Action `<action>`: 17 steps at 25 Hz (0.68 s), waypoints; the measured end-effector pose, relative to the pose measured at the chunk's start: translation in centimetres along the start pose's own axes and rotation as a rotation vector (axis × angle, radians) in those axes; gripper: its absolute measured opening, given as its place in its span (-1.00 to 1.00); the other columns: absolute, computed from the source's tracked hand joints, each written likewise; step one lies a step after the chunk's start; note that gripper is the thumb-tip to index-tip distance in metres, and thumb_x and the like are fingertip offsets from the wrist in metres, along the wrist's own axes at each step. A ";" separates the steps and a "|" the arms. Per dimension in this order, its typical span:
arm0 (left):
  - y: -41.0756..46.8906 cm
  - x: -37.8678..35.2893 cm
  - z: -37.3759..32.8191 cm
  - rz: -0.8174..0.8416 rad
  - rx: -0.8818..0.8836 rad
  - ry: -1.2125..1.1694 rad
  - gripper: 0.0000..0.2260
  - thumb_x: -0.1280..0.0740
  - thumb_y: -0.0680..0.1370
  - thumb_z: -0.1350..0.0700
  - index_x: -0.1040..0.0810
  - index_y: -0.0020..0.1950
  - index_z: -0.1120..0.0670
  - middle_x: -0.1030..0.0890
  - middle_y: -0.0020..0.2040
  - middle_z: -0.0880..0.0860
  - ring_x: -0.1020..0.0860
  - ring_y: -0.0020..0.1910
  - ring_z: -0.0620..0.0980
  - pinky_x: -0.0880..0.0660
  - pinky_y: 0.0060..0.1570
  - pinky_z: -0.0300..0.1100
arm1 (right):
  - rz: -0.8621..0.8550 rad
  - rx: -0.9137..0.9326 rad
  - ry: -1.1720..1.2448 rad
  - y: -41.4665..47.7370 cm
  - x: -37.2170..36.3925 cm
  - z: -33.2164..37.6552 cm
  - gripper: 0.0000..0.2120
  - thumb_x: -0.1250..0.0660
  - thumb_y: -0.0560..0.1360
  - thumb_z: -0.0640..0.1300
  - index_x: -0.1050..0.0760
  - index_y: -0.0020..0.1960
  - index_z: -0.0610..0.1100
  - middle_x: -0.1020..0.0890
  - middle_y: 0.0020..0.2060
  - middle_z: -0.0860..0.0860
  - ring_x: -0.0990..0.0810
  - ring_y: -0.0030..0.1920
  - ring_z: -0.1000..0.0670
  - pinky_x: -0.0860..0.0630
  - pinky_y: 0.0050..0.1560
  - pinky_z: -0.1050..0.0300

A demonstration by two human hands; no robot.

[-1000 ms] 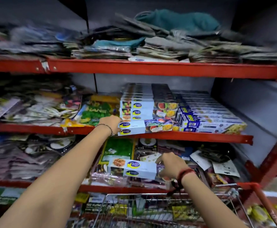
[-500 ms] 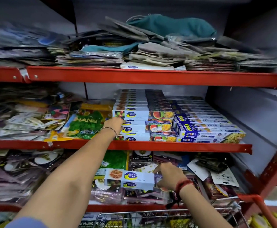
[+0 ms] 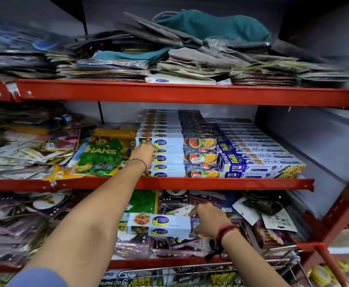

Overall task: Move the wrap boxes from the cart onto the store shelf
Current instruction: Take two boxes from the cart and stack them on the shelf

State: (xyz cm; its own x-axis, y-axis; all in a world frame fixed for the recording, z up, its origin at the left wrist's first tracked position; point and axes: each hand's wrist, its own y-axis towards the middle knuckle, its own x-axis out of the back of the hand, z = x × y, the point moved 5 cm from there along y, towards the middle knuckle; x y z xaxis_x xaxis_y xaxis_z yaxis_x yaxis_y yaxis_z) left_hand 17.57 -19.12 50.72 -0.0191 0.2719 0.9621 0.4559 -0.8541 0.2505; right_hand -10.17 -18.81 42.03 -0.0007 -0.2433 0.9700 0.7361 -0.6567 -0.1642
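Observation:
A stack of white wrap boxes [image 3: 192, 157] with fruit pictures lies on the middle red shelf [image 3: 211, 183]. My left hand [image 3: 143, 152] presses against the left ends of the stacked boxes, fingers curled on them. My right hand [image 3: 207, 221] grips the right end of another white wrap box [image 3: 159, 225], held level in front of the lower shelf. The wire cart [image 3: 211, 274] sits below at the bottom edge, with several packs inside.
Blue wrap boxes [image 3: 260, 162] lie to the right of the white stack. Green balloon packs [image 3: 103, 154] and loose packets fill the shelf's left side. Folded bags pile on the top shelf [image 3: 190, 93]. Dark packets crowd the lower shelf. A red upright [image 3: 343, 206] stands at right.
My left hand has pushed a box back into the stack and slid up its left end. The box in my right hand has stayed level in front of the lower shelf.

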 end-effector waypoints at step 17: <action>-9.0 7.6 -1.3 0.006 -0.313 -0.096 -0.59 -0.34 0.47 -0.32 -0.65 0.20 -0.14 -0.63 0.28 -0.06 -0.55 0.30 -0.06 -0.56 0.20 -0.03 | -0.218 0.060 -0.051 0.8 9.3 2.3 -0.56 -0.53 0.39 -0.10 -0.59 0.26 0.04 -0.64 0.21 -0.02 -0.62 0.18 -0.10 -0.59 0.18 -0.05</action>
State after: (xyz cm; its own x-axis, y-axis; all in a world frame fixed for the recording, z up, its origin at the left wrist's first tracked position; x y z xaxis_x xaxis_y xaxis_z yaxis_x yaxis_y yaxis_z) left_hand 12.12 -9.91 55.95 0.0732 0.2947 0.9528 0.1594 -0.9465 0.2805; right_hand -8.03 -19.96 51.30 -0.1309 -0.0633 0.9894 0.7613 -0.6456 0.0595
